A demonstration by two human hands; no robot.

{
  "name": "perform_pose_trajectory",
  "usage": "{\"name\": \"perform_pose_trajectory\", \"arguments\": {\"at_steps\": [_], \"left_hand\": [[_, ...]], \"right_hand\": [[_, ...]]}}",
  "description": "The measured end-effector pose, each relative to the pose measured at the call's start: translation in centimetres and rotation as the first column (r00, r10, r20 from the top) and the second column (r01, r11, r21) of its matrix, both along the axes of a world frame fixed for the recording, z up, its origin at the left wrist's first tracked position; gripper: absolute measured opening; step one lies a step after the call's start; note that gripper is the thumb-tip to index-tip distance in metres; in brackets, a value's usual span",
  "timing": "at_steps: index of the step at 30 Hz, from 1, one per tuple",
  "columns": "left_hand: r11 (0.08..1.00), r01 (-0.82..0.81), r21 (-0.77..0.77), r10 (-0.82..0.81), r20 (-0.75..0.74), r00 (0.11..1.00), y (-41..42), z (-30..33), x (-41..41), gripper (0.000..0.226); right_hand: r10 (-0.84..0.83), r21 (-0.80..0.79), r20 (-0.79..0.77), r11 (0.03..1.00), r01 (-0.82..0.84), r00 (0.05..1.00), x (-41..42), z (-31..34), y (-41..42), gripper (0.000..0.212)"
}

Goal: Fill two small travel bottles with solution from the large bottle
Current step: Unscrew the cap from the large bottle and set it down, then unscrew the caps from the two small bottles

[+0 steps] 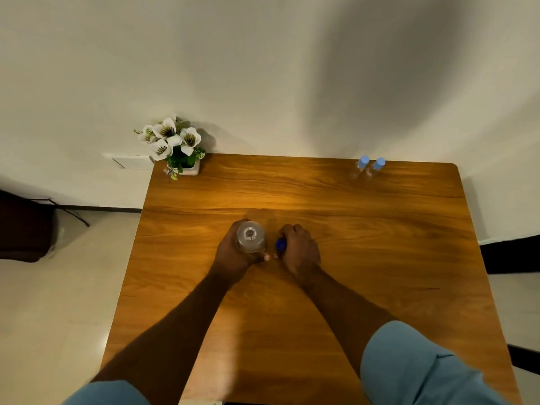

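The large clear bottle stands upright at the middle of the wooden table, its mouth uncovered. My left hand is wrapped around its body. Just right of it, my right hand is closed on a dark blue cap, low at the tabletop. Two small clear travel bottles with light blue caps stand side by side at the table's far right corner, well away from both hands.
A white pot of white artificial flowers sits at the table's far left corner against the wall. A dark piece of furniture stands on the floor to the left. The table's right edge is close to the wall.
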State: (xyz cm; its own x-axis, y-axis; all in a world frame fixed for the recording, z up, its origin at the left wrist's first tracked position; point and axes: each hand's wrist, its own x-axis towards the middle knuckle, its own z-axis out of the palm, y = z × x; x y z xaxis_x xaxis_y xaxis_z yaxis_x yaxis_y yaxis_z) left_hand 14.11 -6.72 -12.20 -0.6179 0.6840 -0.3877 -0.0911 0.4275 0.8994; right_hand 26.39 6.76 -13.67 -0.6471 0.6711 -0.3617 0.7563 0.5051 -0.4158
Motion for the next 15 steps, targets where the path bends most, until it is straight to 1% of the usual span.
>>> {"name": "perform_pose_trajectory", "arguments": {"at_steps": [4,6,7,9,11,13,15], "left_hand": [[1.000,-0.025,-0.015,0.025,-0.019,1.000,-0.4,0.4,0.8,0.119],[0.996,-0.088,-0.029,0.087,-0.037,0.996,-1.3,0.4,1.6,0.126],[0.989,-0.139,-0.049,0.135,-0.071,0.988,-2.2,0.4,2.2,0.124],[0.957,-0.273,-0.100,0.249,-0.202,0.947,-3.5,0.5,4.0,0.109],[0.919,-0.372,-0.132,0.308,-0.353,0.884,-4.5,0.4,6.3,0.086],[0.920,-0.368,-0.136,0.293,-0.384,0.875,-4.6,0.4,8.7,0.073],[0.946,-0.295,-0.136,0.229,-0.362,0.903,-4.0,0.5,11.1,0.068]], "right_hand": [[0.023,-0.012,0.024,1.000,-0.022,0.999,0.8,0.7,0.5,0.071],[-0.020,-0.018,0.011,1.000,0.020,1.000,1.7,1.1,1.6,0.074],[-0.068,-0.025,-0.022,0.997,0.068,0.997,2.1,1.4,2.3,0.071],[-0.217,-0.030,-0.142,0.976,0.215,0.966,3.2,2.4,4.8,0.063],[-0.346,0.003,-0.258,0.934,0.358,0.902,4.1,3.9,8.1,0.054],[-0.403,0.075,-0.321,0.891,0.447,0.857,4.9,5.4,11.6,0.052],[-0.415,0.145,-0.350,0.862,0.486,0.840,5.6,6.6,14.6,0.056]]}}
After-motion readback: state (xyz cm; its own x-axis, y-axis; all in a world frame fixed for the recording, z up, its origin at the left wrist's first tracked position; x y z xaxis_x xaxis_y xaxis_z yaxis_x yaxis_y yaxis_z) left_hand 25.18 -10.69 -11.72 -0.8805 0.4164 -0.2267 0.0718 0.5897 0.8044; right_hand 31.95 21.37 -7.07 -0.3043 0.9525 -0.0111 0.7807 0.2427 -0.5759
